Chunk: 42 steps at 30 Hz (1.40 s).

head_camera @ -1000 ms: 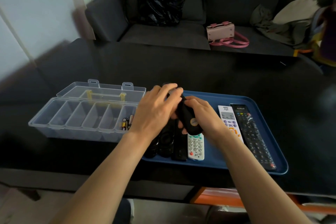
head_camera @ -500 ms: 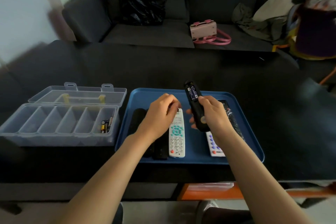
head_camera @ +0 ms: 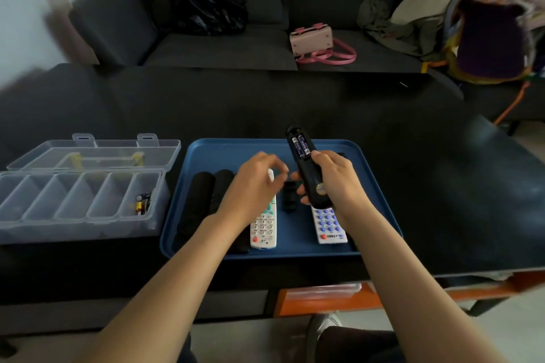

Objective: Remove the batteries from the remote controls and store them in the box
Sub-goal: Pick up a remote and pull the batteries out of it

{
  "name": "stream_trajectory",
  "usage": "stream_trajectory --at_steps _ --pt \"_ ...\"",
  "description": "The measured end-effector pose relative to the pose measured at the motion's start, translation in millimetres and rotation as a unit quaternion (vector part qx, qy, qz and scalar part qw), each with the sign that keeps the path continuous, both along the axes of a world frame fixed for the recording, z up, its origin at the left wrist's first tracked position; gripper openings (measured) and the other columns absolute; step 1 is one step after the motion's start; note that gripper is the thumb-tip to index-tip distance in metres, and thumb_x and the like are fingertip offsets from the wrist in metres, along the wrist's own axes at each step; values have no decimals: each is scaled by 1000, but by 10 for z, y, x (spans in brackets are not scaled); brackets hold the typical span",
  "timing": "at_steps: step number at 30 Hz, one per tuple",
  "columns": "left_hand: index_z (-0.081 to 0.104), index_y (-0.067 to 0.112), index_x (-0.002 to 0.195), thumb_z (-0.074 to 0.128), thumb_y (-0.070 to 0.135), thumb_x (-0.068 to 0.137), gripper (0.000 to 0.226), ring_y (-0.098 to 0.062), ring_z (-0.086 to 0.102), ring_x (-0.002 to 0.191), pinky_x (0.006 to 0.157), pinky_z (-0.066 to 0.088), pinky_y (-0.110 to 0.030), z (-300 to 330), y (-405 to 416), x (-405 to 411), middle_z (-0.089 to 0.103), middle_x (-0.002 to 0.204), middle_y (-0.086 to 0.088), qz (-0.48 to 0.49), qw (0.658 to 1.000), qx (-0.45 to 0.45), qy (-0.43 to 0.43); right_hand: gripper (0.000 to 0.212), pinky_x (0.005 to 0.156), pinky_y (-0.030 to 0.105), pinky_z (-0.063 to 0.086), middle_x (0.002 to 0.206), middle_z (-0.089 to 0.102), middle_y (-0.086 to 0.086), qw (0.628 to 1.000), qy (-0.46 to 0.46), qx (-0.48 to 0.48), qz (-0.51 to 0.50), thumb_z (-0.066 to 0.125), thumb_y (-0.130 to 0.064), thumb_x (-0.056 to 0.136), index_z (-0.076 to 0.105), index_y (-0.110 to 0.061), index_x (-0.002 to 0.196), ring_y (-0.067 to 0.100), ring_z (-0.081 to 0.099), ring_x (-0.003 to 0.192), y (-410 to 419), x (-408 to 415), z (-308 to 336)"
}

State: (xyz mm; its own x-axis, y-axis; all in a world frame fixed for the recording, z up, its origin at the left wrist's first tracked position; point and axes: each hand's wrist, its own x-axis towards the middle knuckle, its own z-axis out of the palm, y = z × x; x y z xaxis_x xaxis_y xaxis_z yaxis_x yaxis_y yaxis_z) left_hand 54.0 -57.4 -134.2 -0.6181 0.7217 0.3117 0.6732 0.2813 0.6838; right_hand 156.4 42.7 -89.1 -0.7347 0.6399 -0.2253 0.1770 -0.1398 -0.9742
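Observation:
My right hand (head_camera: pixel 336 183) grips a black remote (head_camera: pixel 309 183) tilted above the blue tray (head_camera: pixel 206 150). The remote's back is uncovered, and two batteries (head_camera: pixel 300 147) show in its far end. My left hand (head_camera: pixel 253 186) hovers just left of it with loosely curled fingers and nothing in them. A small black battery cover (head_camera: pixel 289 196) lies on the tray between my hands. The clear compartment box (head_camera: pixel 73 206) stands open to the left, with a few batteries (head_camera: pixel 143 202) in its rightmost compartment.
Two white remotes (head_camera: pixel 264 228) (head_camera: pixel 328 227) and black remotes (head_camera: pixel 200 203) lie in the tray. The box lid (head_camera: pixel 94 153) leans back behind the box. Beyond the black table (head_camera: pixel 295 103), a dark sofa holds a black bag (head_camera: pixel 209 3), a pink handbag (head_camera: pixel 312 41) and clothes (head_camera: pixel 413 18).
My hands have separated: the right keeps the black remote, now with its batteries exposed. The left has come off it, and the battery cover now lies on the tray.

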Motion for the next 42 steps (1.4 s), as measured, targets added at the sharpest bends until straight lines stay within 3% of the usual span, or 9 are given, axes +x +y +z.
stream_trajectory --at_steps 4,6,10,13,19,25,30,35,42 --pt "61 14 107 64 21 85 23 -6 54 81 73 37 -5 124 -24 -6 56 104 0 67 987 127 73 24 43 27 49 81 65 19 999 -5 -4 33 34 -20 102 52 -6 112 23 56 53 -54 -5 23" --pt "63 12 110 68 23 82 31 -12 55 86 77 40 -10 154 -24 -32 56 105 -4 62 984 125 109 25 44 27 49 80 64 18 999 -6 2 54 31 -20 103 52 -7 109 23 55 53 -112 -24 25" --pt "68 9 106 73 27 76 36 -20 59 92 78 52 -37 177 -52 -137 59 104 -7 57 985 104 126 26 46 27 50 82 66 16 997 -13 20 72 31 -22 103 52 -9 110 21 57 55 -221 -65 -2" --pt "68 6 107 73 22 76 36 -20 61 95 82 52 -33 170 -100 -155 61 104 -8 47 984 103 141 25 46 28 48 79 65 13 996 -15 42 71 31 -22 102 53 -10 106 18 56 52 -276 -87 -4" --pt "64 2 112 65 17 84 32 -25 61 91 72 54 -48 125 -172 -184 59 104 -13 43 975 65 210 23 45 28 48 77 63 10 994 -10 85 72 32 -20 102 53 -12 102 16 55 51 -363 -171 -4" --pt "62 0 114 55 15 89 30 -28 63 86 67 54 -49 125 -198 -144 58 102 -15 44 970 33 237 28 43 27 49 79 64 11 993 -22 104 60 32 -20 101 56 -6 103 18 55 53 -392 -252 -45" --pt "61 5 118 53 17 91 31 -23 62 95 79 52 -46 115 -244 -201 59 112 -10 9 980 53 192 27 43 24 49 79 66 14 997 -28 55 54 31 -21 102 55 -9 103 16 55 50 -379 -254 -43" --pt "68 6 101 67 12 80 22 -13 61 86 78 49 -22 184 -275 -259 62 99 -8 -46 984 102 137 28 44 25 47 75 67 12 996 -35 21 74 32 -22 102 56 -10 107 16 56 48 -370 -248 -40" --pt "53 23 96 48 31 88 13 -12 48 93 81 37 -32 157 -247 -249 62 95 3 8 963 84 255 29 42 24 46 77 68 16 995 -7 -11 100 33 -20 102 57 -5 109 18 57 50 -374 -216 -3"
